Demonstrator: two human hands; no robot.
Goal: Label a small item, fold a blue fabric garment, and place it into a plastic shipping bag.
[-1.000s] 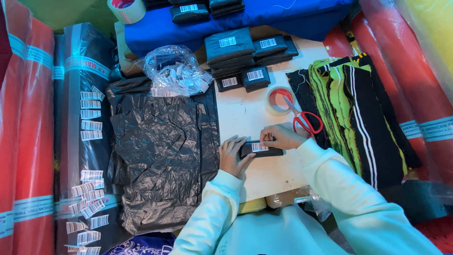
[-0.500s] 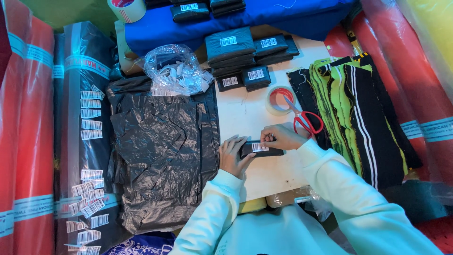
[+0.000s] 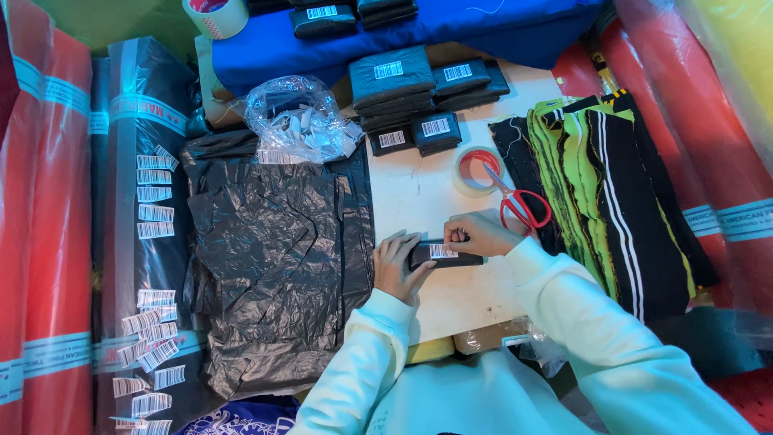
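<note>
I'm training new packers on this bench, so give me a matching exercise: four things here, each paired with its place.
1 scissors
2 small black packet
3 clear bag of labels
4 striped fabric stack

a under both hands
b right edge of the table
c on the black plastic sheets, far end
d lying across the tape roll

Pairs: 1-d, 2-a, 3-c, 4-b

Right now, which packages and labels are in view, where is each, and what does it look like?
Small black packet: on the white table, under both hands, white barcode label on top.
Black packet stack: far table edge, flat rectangles with white labels.
Loose label strips: stuck on the dark roll at left, white, striped.
Clear bag: above the black plastic sheets, holding white scraps.
</note>
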